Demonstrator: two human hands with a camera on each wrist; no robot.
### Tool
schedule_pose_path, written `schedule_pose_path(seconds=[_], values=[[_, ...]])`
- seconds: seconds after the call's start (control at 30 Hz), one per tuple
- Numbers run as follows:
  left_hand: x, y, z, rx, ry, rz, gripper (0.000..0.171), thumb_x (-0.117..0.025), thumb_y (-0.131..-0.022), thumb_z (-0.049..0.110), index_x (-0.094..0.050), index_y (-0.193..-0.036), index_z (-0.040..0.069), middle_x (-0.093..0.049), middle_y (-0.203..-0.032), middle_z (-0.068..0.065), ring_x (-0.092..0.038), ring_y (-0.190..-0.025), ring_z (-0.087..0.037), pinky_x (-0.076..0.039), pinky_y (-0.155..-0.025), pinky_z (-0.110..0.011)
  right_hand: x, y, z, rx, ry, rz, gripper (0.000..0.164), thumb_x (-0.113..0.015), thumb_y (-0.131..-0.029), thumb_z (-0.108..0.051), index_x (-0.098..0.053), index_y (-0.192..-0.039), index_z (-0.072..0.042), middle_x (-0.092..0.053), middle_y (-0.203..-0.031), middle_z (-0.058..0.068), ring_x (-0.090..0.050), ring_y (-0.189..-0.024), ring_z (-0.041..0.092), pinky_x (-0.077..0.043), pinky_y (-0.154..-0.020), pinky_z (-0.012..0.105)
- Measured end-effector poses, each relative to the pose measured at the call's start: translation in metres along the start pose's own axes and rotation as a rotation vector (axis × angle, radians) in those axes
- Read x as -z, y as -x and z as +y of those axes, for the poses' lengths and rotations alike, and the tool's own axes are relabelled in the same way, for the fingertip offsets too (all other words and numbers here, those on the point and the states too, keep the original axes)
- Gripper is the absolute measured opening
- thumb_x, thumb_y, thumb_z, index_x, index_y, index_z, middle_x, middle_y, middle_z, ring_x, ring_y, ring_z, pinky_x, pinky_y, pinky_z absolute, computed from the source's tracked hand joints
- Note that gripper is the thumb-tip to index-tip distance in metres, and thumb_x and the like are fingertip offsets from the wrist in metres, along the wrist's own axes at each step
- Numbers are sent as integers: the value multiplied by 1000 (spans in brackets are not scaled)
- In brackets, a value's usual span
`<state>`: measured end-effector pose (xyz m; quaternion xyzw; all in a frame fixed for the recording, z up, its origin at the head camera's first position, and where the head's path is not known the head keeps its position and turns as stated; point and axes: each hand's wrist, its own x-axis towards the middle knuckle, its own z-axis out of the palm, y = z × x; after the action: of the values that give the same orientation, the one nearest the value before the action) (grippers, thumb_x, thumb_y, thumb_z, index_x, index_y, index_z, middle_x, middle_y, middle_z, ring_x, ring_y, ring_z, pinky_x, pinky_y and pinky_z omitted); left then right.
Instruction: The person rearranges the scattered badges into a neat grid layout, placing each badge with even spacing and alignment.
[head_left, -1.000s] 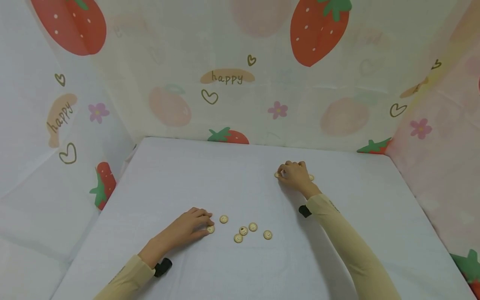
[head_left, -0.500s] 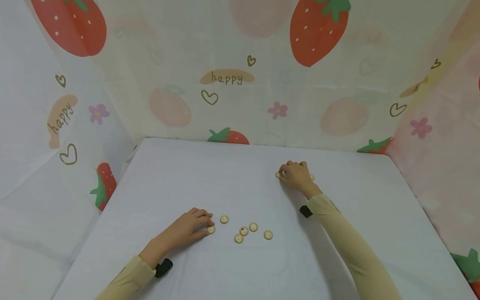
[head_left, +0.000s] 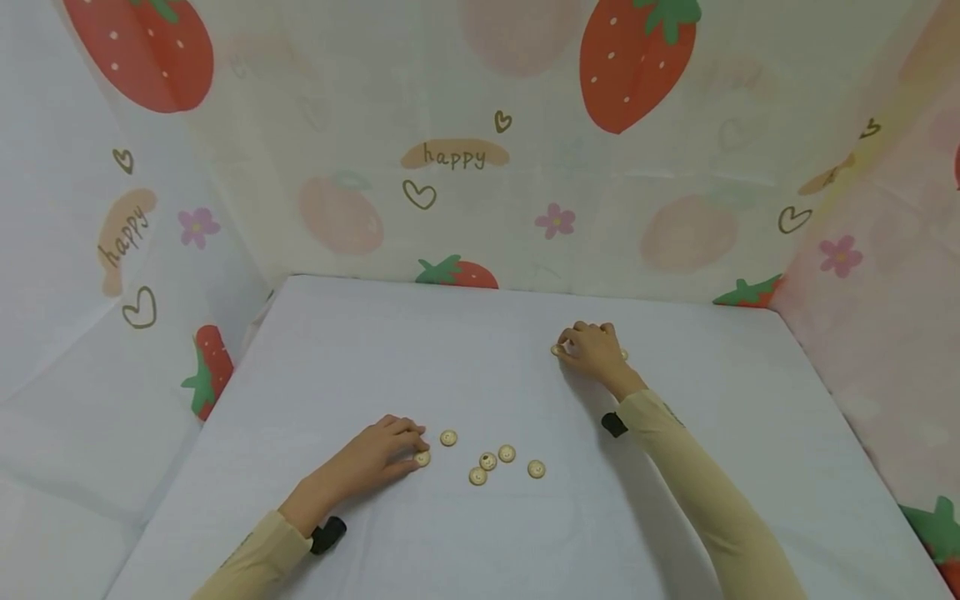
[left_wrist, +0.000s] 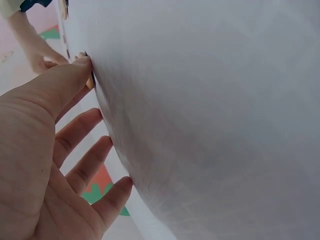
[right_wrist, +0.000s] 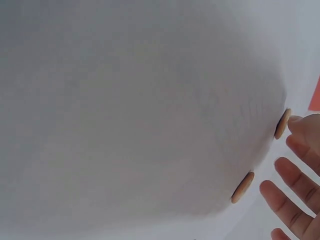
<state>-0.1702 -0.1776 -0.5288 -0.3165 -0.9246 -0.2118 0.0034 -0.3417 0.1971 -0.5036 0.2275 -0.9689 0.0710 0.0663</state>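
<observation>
My left hand (head_left: 369, 457) rests low over the white table and pinches a small round wooden disc (head_left: 423, 458) at its edge between thumb and forefinger. In the left wrist view that disc (left_wrist: 90, 82) is mostly covered by the thumb, and the other fingertips touch the cloth. Farther back, my right hand (head_left: 594, 350) has its thumb and forefinger on another wooden disc (head_left: 557, 350). From the right wrist, the thumb sits against this disc (right_wrist: 282, 124). A second disc (right_wrist: 243, 187) lies flat under the hand's other fingers, apart from them.
Just right of the left hand lies a single disc (head_left: 448, 437). Several more, including one with a dark spot (head_left: 487, 461), lie loosely grouped in front, one (head_left: 536, 469) farther right. Strawberry-print cloth walls (head_left: 465, 217) enclose the white-covered table (head_left: 360, 350) at back and sides.
</observation>
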Motion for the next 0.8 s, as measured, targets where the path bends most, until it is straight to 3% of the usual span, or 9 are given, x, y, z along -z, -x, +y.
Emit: schedule_pose_path(seconds=[0.27,0.8], values=[[1,1,1,16,12,-9,22,-64,-88,29,-65,-109,21,-57,-124,1,-49,-115,-19,-44,-94,-41,6,10,-2,10,-10,-6,17,-65,-86,-26,-69,-99,-16,-62,-94,5,-59,-87,24,-35,-91,53],[-1,1,-1,11,-2,-9,23,-63,-88,31,-65,-109,23,-57,-124,2,-49,-115,-18,-44,-94,-40,12,31,-6,74,-35,26,20,-67,-85,-26,-69,-100,-13,-62,-98,4,-58,-94,26,-35,-90,53]])
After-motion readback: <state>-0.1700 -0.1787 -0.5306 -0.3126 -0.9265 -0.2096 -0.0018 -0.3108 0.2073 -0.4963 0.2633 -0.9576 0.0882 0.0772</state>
